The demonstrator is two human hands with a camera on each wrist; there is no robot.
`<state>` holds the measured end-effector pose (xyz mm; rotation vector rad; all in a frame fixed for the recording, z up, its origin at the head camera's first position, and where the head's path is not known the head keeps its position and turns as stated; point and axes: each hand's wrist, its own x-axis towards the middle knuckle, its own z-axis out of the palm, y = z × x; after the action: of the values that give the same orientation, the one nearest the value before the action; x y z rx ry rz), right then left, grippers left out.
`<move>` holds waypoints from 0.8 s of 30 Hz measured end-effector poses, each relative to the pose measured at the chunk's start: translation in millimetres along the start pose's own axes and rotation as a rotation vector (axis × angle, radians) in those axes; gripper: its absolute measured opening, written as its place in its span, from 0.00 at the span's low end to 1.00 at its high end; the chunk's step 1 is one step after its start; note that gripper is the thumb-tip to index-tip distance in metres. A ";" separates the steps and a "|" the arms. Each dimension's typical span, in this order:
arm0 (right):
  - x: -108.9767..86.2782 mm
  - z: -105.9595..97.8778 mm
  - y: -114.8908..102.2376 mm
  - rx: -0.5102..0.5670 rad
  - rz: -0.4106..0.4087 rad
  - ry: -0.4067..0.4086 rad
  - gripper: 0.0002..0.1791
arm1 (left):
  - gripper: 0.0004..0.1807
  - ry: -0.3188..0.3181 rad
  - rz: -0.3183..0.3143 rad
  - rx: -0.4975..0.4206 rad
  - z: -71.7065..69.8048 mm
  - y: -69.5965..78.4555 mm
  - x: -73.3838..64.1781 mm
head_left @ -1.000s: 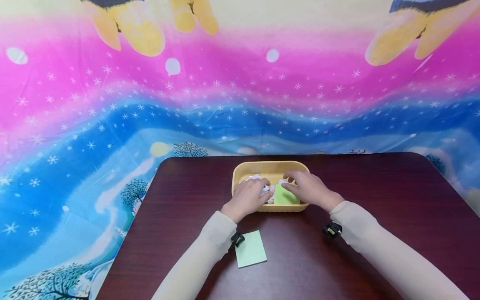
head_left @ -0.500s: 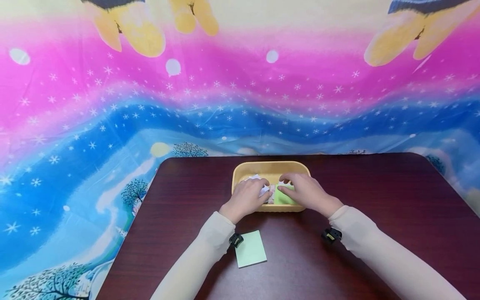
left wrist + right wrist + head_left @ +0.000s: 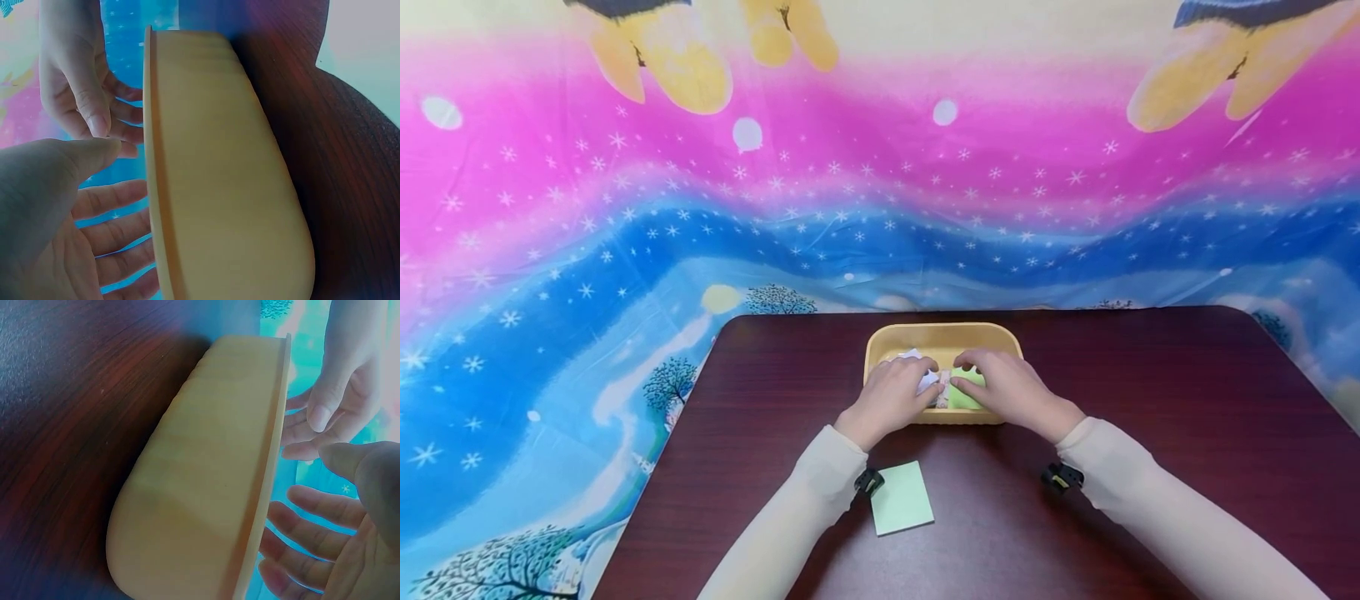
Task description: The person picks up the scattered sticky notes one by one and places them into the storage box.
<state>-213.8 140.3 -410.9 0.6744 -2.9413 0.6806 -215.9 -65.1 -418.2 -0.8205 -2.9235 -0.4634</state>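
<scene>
A yellow plastic basket (image 3: 966, 417) stands near the table's far edge. In the head view my left hand (image 3: 886, 398) hovers over its left part, beside white paper (image 3: 927, 377). My right hand (image 3: 1018, 393) is over the right part, its thumb next to a bright green paper pad (image 3: 961, 400). A small pale patterned thing (image 3: 943, 390) lies between them. Both wrist views show the basket's outer wall (image 3: 206, 156) with loosely bent fingers (image 3: 306, 528) dipping behind its rim. Nothing shows between thumb and fingers on either hand. The basket hides the fingertips.
A pale green sticky-note pad (image 3: 904, 500) lies on the dark red-brown table (image 3: 760, 400), close to my left wrist. Behind the table hangs a pink and blue cloth (image 3: 865, 200) with snowflakes.
My right hand has moved a little to the left over the bright green pad, covering more of its right side. The left hand has barely shifted; the basket stays in place.
</scene>
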 end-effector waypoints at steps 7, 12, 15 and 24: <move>-4.4 -2.6 -4.4 -0.006 -0.003 0.023 0.17 | 0.18 0.013 0.014 -0.003 -3.3 1.2 -4.3; -7.7 -3.7 -6.6 -0.010 -0.016 0.035 0.17 | 0.18 0.021 0.027 -0.008 -5.7 1.5 -7.2; -9.0 -4.7 -8.3 -0.009 -0.026 0.039 0.17 | 0.19 0.021 0.024 -0.013 -7.7 2.1 -8.9; -13.4 -7.1 -13.4 0.012 -0.048 0.042 0.18 | 0.20 0.027 0.026 0.001 -13.4 5.0 -14.3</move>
<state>-196.3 137.9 -401.0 0.7203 -2.8748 0.7001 -201.3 -72.3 -406.1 -0.8450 -2.8842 -0.4678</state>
